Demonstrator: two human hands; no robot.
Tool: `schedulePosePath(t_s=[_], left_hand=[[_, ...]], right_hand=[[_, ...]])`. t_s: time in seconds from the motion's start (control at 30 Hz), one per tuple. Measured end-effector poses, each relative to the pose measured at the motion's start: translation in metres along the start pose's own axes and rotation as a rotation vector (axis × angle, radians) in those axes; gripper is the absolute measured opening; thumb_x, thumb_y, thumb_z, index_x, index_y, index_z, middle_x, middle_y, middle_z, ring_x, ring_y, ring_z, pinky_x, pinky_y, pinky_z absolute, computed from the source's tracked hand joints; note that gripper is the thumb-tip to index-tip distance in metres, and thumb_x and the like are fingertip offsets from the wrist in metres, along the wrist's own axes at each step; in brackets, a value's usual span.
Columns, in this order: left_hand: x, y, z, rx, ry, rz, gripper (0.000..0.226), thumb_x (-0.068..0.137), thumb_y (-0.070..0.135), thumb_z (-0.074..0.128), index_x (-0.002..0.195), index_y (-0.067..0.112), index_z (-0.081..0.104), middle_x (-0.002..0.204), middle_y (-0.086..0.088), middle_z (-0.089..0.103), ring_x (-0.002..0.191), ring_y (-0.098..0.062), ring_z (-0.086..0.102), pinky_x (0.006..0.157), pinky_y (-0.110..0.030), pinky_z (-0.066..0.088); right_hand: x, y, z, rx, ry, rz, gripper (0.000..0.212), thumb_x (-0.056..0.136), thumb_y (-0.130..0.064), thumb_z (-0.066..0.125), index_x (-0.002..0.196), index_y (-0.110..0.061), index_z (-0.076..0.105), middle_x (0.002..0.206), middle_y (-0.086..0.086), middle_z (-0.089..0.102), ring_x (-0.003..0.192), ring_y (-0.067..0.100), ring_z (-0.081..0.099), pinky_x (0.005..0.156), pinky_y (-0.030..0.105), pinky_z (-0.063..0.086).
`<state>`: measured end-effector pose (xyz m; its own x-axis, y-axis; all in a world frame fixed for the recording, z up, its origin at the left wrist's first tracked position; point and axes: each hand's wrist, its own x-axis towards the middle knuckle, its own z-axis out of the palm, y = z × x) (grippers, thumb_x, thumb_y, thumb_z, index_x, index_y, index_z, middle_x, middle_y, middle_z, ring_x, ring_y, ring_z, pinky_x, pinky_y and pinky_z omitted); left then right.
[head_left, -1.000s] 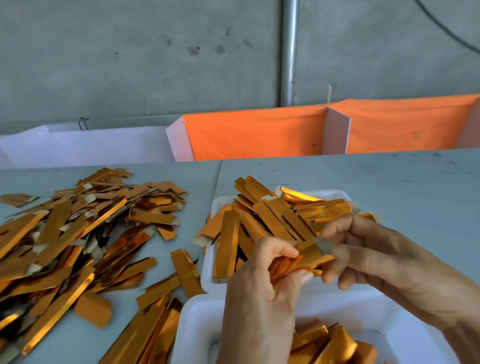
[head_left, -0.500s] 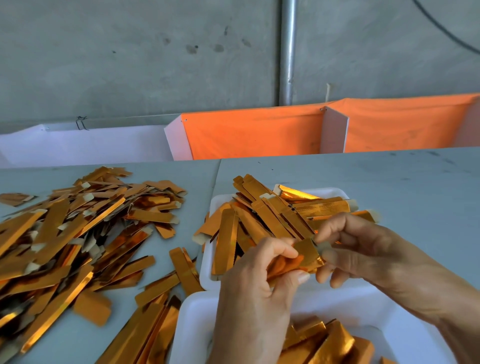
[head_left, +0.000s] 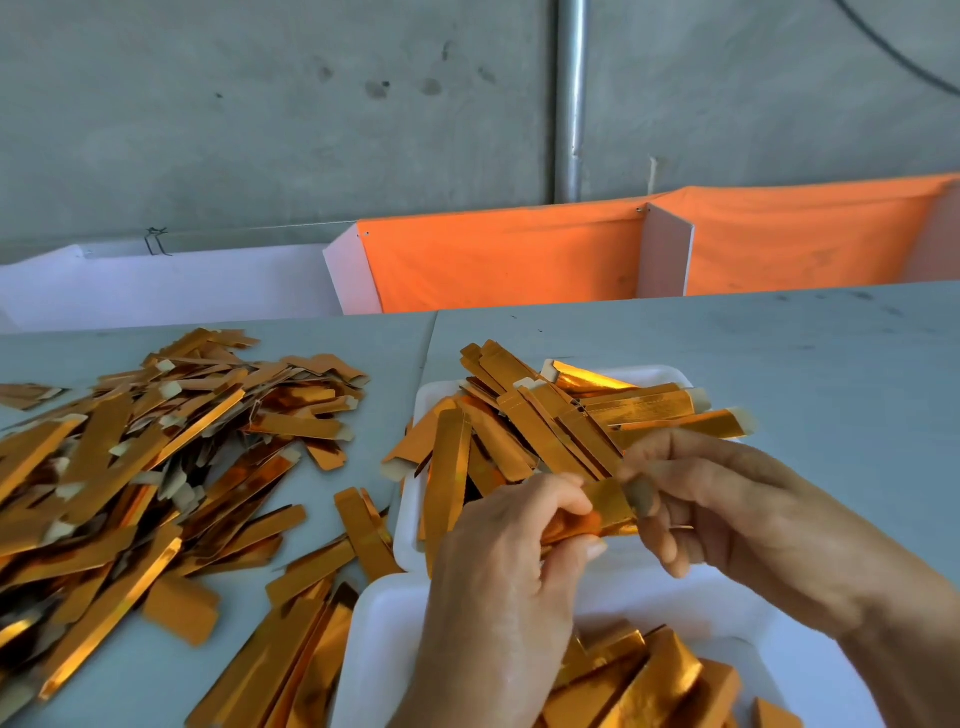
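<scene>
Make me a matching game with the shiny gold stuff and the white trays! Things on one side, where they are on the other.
Things:
1 pile
2 far tray
3 near tray
4 strip

Places:
A pinched between left hand and right hand
B loose on the table, at the left
C nearest the camera
D just beyond the hands

Pairs: 1-B, 2-D, 3-C, 4-A
</scene>
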<state>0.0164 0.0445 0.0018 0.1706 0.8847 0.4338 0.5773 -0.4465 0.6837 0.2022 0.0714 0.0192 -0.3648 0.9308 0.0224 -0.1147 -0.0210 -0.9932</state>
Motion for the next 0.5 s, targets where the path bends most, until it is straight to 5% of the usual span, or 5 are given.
schedulePosePath(t_s=[0.23, 0.5], left_hand=[[0.0004, -0.0018, -0.0008, -0.048, -0.013, -0.011, 0.029, 0.08, 0.031, 0.071, 0.094, 0.046, 0.051, 0.105, 0.04, 0.054, 0.103, 0.008, 0.052, 0.078, -0.001, 0.04], [0.0001, -0.0003, -0.0002, -0.062, -0.027, 0.022, 0.033, 0.081, 0.031, 0.07, 0.099, 0.047, 0.048, 0.112, 0.042, 0.048, 0.104, 0.004, 0.053, 0.081, -0.005, 0.043]], right_hand=[[0.0038, 0.0059, -0.0005, 0.247, -0.016, 0.081, 0.05, 0.052, -0.03, 0.093, 0.091, -0.007, 0.071, 0.066, 0.011, 0.054, 0.049, 0.017, 0.054, 0.044, 0.022, 0.048], [0.0033, 0.0046, -0.0006, 0.198, -0.043, 0.109, 0.043, 0.048, -0.033, 0.093, 0.074, -0.011, 0.067, 0.056, 0.007, 0.052, 0.047, 0.014, 0.051, 0.043, 0.02, 0.045]])
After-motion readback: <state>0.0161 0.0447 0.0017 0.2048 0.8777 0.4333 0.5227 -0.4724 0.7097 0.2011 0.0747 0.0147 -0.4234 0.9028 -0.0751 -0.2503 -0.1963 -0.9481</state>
